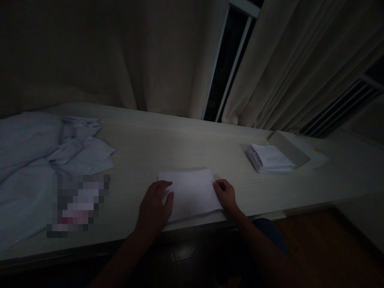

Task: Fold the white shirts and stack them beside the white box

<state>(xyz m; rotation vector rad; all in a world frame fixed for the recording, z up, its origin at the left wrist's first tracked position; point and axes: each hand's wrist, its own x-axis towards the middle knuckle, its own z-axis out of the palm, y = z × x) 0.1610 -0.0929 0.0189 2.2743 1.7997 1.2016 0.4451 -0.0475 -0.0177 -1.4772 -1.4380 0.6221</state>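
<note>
— So, where does the folded white cloth (192, 194) sit just now?

— Right at the near edge of the table (168, 136), about midway along it, lying flat. The left hand (154, 206) rests palm down on the cloth's left side, fingers spread and pressing rather than gripping. The right hand (225, 195) is at the cloth's right edge with fingers curled; whether it pinches the edge or only touches it I cannot tell in this dim light.

— How would you handle this step well?

— I'd judge the thing is to keep the left palm as an anchor and smooth outward toward the right edge, so the layers stay square and no crease gets trapped (thin cotton slides readily on a smooth top).

— And the materials?

— The cloth looks soft, matt and thin, a neat rectangle. The table is pale, with a fine wood-grain finish. Toward the far right corner a stack of folded cloths (270, 159) sits with crisp layered edges, touching a flat pale box (288, 148). At the left end lies a rumpled heap of unfolded cloth (39, 160). Heavy curtains (300, 64) hang in folds behind.
</note>
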